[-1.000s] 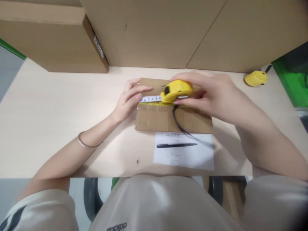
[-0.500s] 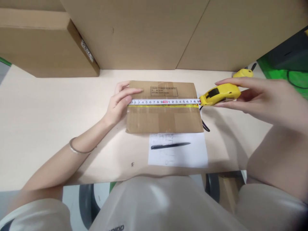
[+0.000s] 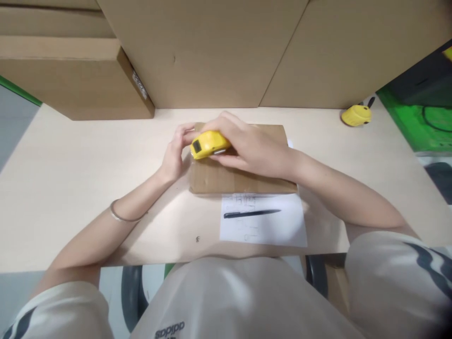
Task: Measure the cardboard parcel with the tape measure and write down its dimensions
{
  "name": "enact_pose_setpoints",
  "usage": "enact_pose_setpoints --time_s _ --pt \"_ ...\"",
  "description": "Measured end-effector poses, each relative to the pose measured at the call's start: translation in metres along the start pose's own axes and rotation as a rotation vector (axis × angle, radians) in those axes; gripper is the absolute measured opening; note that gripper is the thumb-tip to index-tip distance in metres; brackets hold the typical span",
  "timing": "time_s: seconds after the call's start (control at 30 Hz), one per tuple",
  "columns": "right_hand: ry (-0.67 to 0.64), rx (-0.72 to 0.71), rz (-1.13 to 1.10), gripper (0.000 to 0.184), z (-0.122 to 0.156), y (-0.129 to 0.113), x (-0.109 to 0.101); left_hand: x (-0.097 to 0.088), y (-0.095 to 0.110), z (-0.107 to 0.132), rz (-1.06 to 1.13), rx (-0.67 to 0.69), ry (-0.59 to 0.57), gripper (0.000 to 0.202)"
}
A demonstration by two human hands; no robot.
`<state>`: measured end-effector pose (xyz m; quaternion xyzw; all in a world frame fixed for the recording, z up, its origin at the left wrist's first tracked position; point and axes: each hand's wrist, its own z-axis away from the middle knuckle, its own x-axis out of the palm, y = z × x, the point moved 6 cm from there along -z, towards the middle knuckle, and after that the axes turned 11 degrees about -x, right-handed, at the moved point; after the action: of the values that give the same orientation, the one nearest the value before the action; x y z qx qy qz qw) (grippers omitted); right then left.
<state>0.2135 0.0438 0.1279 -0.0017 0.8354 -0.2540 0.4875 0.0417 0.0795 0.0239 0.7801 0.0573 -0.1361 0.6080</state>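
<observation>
A flat brown cardboard box (image 3: 243,182) lies on the pale table (image 3: 70,165) in front of me. My right hand (image 3: 254,148) reaches across the box and grips a yellow tape measure (image 3: 206,143) over the box's left end. No blade shows. My left hand (image 3: 174,153) sits at the box's left edge, fingers curled and pinched against the front of the yellow case; what they pinch is hidden. A thin bracelet is on my left wrist.
A white sheet (image 3: 263,230) with a black pen (image 3: 252,213) lies just in front of the box. A second yellow tape measure (image 3: 356,115) sits far right. A large carton (image 3: 70,80) stands back left, cardboard panels (image 3: 212,52) behind, a green surface (image 3: 420,122) at right.
The tape was stretched across the box half a second ago with my right hand off its right end. The blade has gone back in and my right hand has brought the case to the left end.
</observation>
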Motion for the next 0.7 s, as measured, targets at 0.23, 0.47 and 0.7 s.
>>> enact_pose_setpoints --time_s 0.23,0.47,0.7 --pt "0.009 -0.031 -0.18 0.023 0.052 -0.001 -0.062 0.019 0.121 0.051 -0.508 0.436 -0.087 0.037" --pt "-0.442 0.057 -0.244 0.025 0.079 -0.025 -0.044 0.079 0.128 0.096 -0.717 0.675 -0.213 0.044" --pt "-0.476 0.049 -0.174 0.029 0.048 0.004 -0.055 0.083 0.121 0.1 -0.884 0.825 -0.262 0.056"
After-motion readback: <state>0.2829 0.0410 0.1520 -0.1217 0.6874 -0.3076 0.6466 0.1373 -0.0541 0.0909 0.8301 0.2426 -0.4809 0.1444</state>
